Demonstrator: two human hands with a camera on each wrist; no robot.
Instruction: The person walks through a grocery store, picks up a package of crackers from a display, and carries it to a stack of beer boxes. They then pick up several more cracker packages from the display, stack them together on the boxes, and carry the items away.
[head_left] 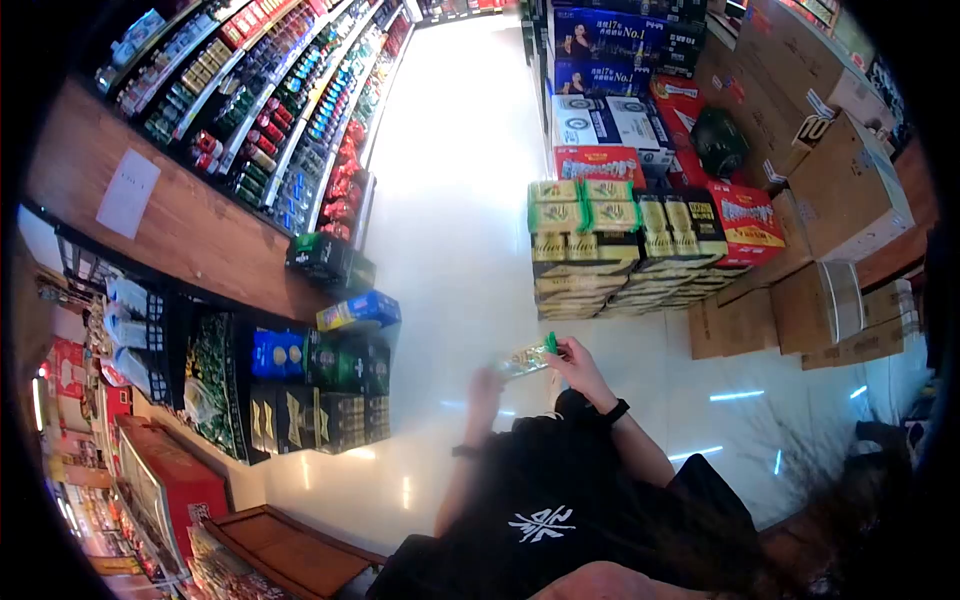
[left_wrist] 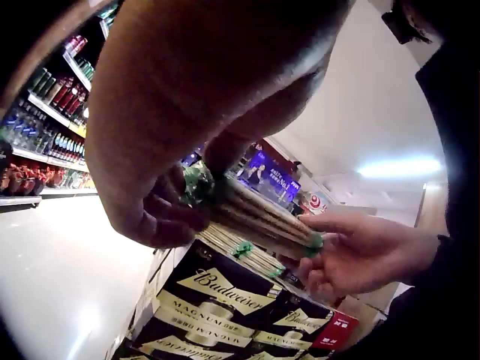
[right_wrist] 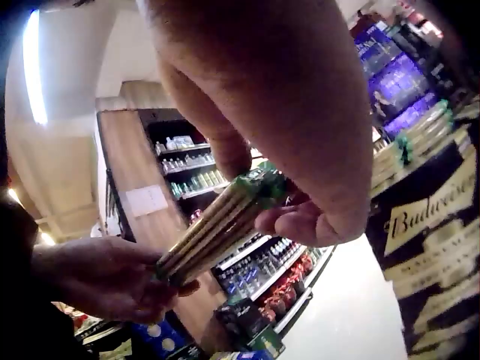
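I hold a packet (right_wrist: 210,229) with green ends in front of my black shirt (head_left: 620,480), above the pale floor (head_left: 450,270). My left hand (head_left: 485,393) grips one end, fingers curled round it; my right hand (head_left: 582,366) pinches the other. Just beyond, similar packets (head_left: 558,216) lie on stacked beer boxes (head_left: 585,268). Across the aisle to the left, bottles (head_left: 295,192) line the shelves (head_left: 232,155).

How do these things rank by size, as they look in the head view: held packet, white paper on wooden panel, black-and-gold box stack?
1. Black-and-gold box stack: clearly largest
2. White paper
3. Held packet: smallest, partly blurred
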